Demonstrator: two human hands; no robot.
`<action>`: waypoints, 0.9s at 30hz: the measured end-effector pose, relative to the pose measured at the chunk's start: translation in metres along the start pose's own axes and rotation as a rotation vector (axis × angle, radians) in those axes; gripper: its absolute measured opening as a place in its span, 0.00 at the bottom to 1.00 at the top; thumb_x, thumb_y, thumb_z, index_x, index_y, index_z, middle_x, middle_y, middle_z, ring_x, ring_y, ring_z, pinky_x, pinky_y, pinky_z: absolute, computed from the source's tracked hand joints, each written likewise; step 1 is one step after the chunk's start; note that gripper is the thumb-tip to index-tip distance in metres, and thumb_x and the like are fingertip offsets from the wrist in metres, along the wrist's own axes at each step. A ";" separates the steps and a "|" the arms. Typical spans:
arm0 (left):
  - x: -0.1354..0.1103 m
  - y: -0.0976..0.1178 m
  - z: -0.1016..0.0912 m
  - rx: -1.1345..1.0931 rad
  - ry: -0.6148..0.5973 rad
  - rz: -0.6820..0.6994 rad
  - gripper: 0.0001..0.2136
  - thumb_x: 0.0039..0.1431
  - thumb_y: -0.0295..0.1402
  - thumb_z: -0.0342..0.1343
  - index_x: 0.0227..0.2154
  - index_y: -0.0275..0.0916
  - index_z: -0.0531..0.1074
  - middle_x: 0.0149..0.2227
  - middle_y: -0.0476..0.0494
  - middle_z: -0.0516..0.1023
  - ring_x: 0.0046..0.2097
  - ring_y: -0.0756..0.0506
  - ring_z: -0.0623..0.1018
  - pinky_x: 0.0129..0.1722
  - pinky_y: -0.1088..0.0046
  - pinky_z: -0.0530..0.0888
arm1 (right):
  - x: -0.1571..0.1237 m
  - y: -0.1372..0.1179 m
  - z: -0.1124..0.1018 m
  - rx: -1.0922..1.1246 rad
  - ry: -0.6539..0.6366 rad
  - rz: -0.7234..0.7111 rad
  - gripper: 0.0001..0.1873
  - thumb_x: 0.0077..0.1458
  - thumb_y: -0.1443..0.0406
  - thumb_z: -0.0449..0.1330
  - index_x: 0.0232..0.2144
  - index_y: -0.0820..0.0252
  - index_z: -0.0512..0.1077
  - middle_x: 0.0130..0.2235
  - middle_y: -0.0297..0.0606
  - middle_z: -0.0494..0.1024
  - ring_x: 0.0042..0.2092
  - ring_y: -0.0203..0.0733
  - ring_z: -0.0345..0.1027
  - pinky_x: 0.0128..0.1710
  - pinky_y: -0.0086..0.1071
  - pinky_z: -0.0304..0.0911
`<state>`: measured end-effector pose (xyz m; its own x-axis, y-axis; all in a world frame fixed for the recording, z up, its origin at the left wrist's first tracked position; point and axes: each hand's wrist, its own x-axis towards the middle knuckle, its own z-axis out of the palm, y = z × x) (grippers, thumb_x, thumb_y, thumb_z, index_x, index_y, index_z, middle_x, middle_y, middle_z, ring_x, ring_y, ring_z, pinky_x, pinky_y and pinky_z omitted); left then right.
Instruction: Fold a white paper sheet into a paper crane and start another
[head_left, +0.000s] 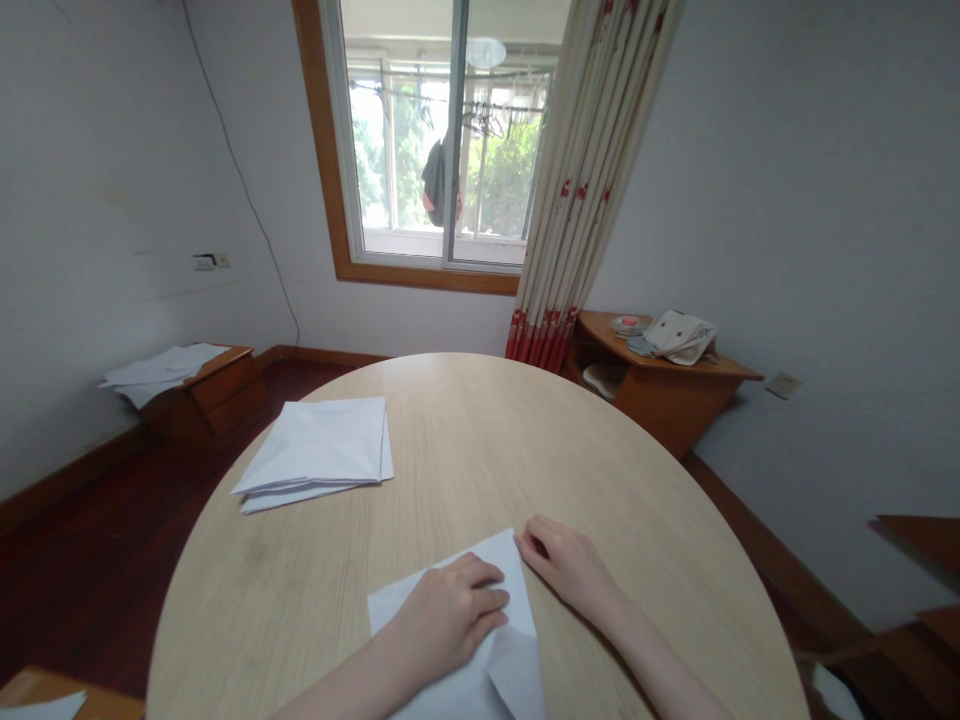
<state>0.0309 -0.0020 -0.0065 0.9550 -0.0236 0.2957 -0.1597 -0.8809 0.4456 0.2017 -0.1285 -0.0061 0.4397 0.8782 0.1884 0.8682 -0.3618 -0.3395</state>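
Head view, looking down over a round wooden table [487, 450]. White paper sheet [517, 650] at the near edge, partly folded, one corner pointing away from the person. Left hand [450, 612] palm down on the sheet's middle, fingers bent slightly and pressed flat, grasping nothing. Right hand [561, 562] just beside it on the tabletop, fingers curled, tips touching the sheet's far corner; cannot tell whether they pinch the paper or only rest against it. Stack of folded white sheets [319, 452] further out to the left, well apart from both hands. Low cabinet [217, 390] by the left wall carries more paper. Window [442, 140] and patterned curtain [585, 180] behind.
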 end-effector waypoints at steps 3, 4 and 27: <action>0.000 -0.005 -0.002 0.009 0.005 -0.025 0.07 0.62 0.29 0.54 0.38 0.43 0.77 0.45 0.46 0.76 0.46 0.45 0.75 0.45 0.70 0.72 | -0.005 -0.002 -0.003 0.012 -0.049 -0.062 0.13 0.59 0.65 0.49 0.22 0.57 0.61 0.25 0.32 0.70 0.27 0.37 0.64 0.27 0.28 0.52; 0.001 -0.007 -0.003 0.010 0.011 -0.037 0.07 0.62 0.29 0.54 0.38 0.43 0.77 0.45 0.46 0.76 0.46 0.45 0.75 0.45 0.70 0.72 | -0.006 -0.003 -0.004 0.017 -0.063 -0.080 0.13 0.58 0.66 0.50 0.21 0.57 0.61 0.25 0.32 0.70 0.27 0.36 0.64 0.27 0.27 0.52; 0.003 -0.012 -0.006 0.002 0.029 -0.073 0.08 0.60 0.29 0.56 0.41 0.43 0.76 0.45 0.45 0.77 0.46 0.44 0.75 0.45 0.68 0.74 | -0.017 -0.014 -0.023 0.253 -0.319 -0.006 0.09 0.47 0.67 0.60 0.17 0.61 0.70 0.19 0.28 0.66 0.23 0.31 0.56 0.23 0.24 0.48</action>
<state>0.0338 0.0110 -0.0058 0.9565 0.0547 0.2866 -0.0890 -0.8807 0.4652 0.1870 -0.1450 0.0165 0.3063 0.9476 -0.0908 0.7693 -0.3026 -0.5626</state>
